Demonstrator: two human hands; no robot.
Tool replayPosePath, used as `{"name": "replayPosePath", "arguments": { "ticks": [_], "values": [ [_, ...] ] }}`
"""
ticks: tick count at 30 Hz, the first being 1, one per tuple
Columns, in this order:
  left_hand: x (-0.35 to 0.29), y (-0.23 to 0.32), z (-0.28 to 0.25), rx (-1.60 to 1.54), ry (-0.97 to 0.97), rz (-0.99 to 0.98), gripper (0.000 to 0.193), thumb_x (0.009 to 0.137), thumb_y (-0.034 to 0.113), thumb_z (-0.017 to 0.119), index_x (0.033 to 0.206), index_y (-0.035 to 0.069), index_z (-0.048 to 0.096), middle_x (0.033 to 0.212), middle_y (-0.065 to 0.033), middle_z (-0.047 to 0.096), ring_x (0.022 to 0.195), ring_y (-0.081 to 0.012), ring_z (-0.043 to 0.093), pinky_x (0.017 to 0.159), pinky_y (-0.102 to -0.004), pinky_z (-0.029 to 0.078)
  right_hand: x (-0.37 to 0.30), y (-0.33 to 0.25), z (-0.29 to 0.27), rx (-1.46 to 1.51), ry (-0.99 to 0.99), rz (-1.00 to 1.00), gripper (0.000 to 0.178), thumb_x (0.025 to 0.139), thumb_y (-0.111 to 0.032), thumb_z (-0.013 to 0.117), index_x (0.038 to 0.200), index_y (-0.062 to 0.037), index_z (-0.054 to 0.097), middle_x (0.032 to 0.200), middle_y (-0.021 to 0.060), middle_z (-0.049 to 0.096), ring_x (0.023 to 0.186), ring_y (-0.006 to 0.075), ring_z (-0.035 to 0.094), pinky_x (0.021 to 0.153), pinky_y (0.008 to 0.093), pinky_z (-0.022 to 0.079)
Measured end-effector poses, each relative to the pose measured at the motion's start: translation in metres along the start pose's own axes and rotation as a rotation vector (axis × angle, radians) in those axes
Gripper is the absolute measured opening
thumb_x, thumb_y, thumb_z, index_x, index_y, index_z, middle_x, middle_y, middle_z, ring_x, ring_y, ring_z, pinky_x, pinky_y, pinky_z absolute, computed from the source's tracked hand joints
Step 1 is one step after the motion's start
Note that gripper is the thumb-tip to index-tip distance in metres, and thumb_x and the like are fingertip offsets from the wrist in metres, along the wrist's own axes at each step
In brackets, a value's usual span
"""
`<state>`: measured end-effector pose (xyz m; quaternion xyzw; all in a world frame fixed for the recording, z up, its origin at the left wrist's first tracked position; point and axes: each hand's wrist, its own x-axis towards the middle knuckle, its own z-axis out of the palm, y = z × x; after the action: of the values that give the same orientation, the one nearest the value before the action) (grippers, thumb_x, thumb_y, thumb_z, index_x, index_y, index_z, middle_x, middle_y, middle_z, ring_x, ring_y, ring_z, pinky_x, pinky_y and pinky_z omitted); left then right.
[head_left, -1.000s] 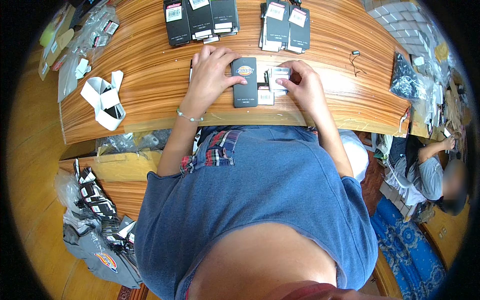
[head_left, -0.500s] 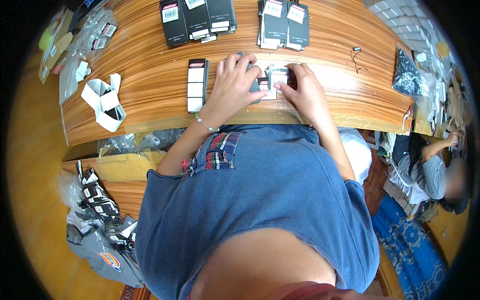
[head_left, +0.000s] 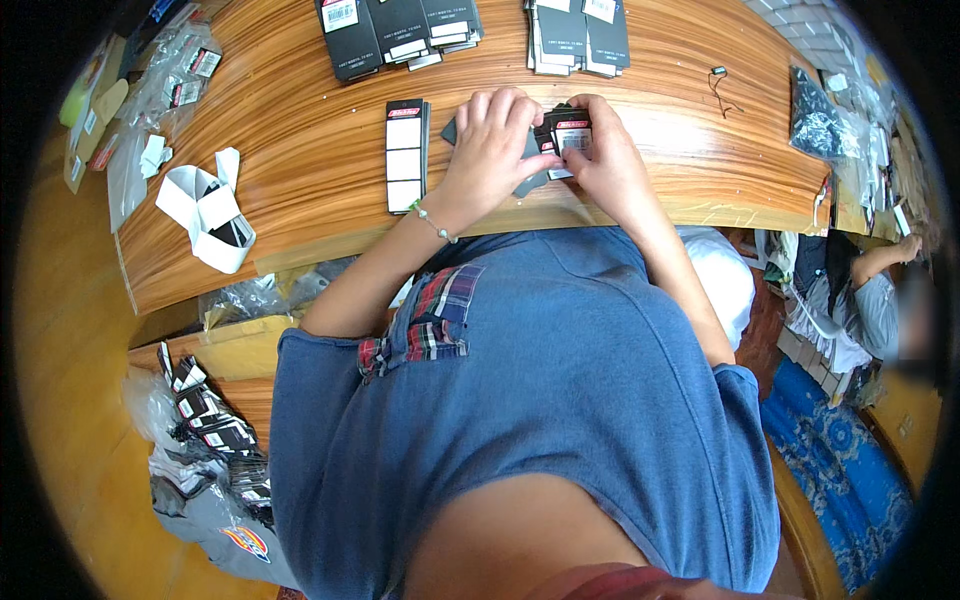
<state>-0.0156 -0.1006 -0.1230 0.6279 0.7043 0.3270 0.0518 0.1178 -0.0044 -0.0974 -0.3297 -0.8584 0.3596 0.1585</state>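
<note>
- Grey cardboard hang tag point(head_left: 531, 180): lies slanted under left hand point(head_left: 490, 138) on the wood-grain tabletop point(head_left: 280, 130), mostly covered; could crease at a corner if pressed unevenly.
- Left hand: curled over that tag, thumb pointing toward the neighbouring cards; firmness of hold hidden by the knuckles. Could let the card skid on the glossy surface if resting too lightly.
- Black hang tags point(head_left: 574, 138) with a red-topped barcode sticker, just right of the grey one: pinched between thumb and fingers of right hand point(head_left: 607, 155). Could fan apart or slip out of line if squeezed off-centre; sticker could scuff if rubbed by the thumb.
- Narrow white-panelled tag pile point(head_left: 405, 155), just left of left forearm: could get knocked askew by a sideways sweep. Beaded bracelet point(head_left: 440, 228) could perhaps snag on a card edge.
- Taped front edge point(head_left: 700, 213), near both wrists: could let a tag drop off if dragged too far bodyward.
- Left-hand tag stacks point(head_left: 352, 45) and right-hand tag stacks point(head_left: 560, 32), along the far side: uneven at the ends, could slide or get mixed if bumped by an outstretched arm.
- Looped black cord point(head_left: 718, 92), well apart on the right: could tangle with tags if swept inward.
</note>
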Motion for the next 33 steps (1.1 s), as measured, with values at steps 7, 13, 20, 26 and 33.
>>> {"name": "replayPosePath", "arguments": {
  "ticks": [7, 13, 20, 26, 33],
  "values": [
    [0.001, -0.009, -0.003, -0.048, -0.081, 0.057, 0.035, 0.073, 0.033, 0.065, 0.092, 0.008, 0.050, 0.098, -0.0073, 0.047, 0.097, -0.0269, 0.041, 0.084, -0.0398, 0.033, -0.006, 0.001, 0.003, 0.231, -0.061, 0.152, 0.048, 0.068, 0.005, 0.063, 0.111, -0.0030, 0.044, 0.094, 0.0117, 0.059, 0.086, 0.0187, 0.059, 0.074, 0.0287, 0.048],
    [0.003, -0.014, -0.003, -0.121, -0.071, 0.046, 0.022, 0.082, 0.026, 0.056, 0.092, 0.008, 0.050, 0.095, -0.0081, 0.050, 0.097, -0.0270, 0.042, 0.085, -0.0395, 0.033, -0.011, -0.002, 0.011, 0.259, -0.012, 0.159, 0.047, 0.070, 0.009, 0.059, 0.112, -0.0042, 0.043, 0.097, 0.0107, 0.057, 0.090, 0.0167, 0.057, 0.077, 0.0283, 0.047],
    [0.004, -0.015, -0.011, -0.234, -0.063, -0.002, 0.016, 0.084, 0.019, 0.050, 0.093, 0.005, 0.048, 0.096, -0.0107, 0.051, 0.096, -0.0286, 0.043, 0.087, -0.0394, 0.033, -0.008, -0.017, -0.030, -0.283, 0.292, -0.227, 0.045, 0.074, 0.007, 0.052, 0.117, -0.0001, 0.043, 0.099, 0.0181, 0.055, 0.094, 0.0325, 0.053, 0.079, 0.0391, 0.044],
    [0.014, -0.006, -0.032, -0.232, 0.114, 0.065, 0.016, 0.082, 0.011, 0.051, 0.096, 0.003, 0.049, 0.098, -0.0113, 0.052, 0.099, -0.0282, 0.044, 0.088, -0.0369, 0.036, -0.021, -0.004, -0.029, -0.419, 0.053, -0.119, 0.039, 0.075, 0.003, 0.050, 0.112, -0.0085, 0.050, 0.099, 0.0153, 0.058, 0.092, 0.0337, 0.055, 0.077, 0.0410, 0.046],
    [0.017, -0.007, -0.041, -0.493, -0.093, 0.005, 0.016, 0.084, 0.012, 0.053, 0.097, 0.002, 0.050, 0.089, -0.0077, 0.056, 0.086, -0.0193, 0.054, 0.076, -0.0317, 0.044, -0.017, 0.002, -0.031, 0.416, 0.161, 0.098, 0.039, 0.079, 0.003, 0.058, 0.115, -0.0052, 0.045, 0.097, 0.0101, 0.058, 0.089, 0.0164, 0.057, 0.078, 0.0286, 0.046]
  ]
}}
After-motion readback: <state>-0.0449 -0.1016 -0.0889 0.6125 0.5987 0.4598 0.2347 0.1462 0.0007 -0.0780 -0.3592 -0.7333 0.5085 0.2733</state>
